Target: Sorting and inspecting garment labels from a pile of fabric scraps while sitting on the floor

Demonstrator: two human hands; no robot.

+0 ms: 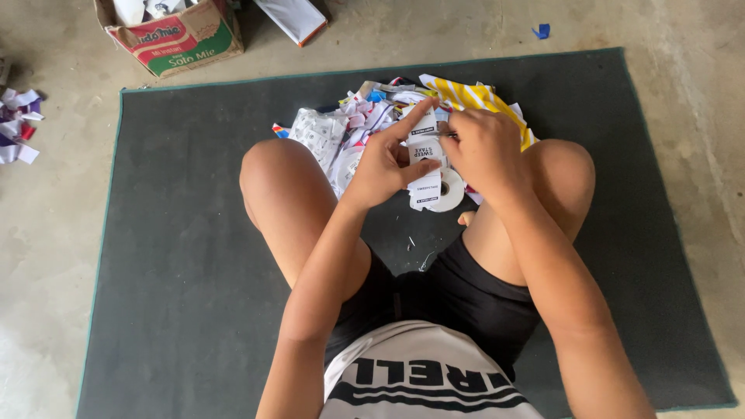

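Head camera looks steeply down, close over the lap and dark mat [178,233]

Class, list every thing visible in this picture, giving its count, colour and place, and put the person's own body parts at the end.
Folded white paper strip: one, white with dark print, held between both hands.
White tape roll: one, white, on the mat below the strip.
Heap of printed paper scraps: one, mixed white, yellow and blue, on the mat beyond the knees.
Dark grey floor mat: one, under the person.
Cardboard box: one, brown with red and green print, top left on the floor.
Small scrap pile: one, white and purple, far left.
Blue scrap: one, top right.
Left hand: gripping the strip.
Right hand: pinching the strip.
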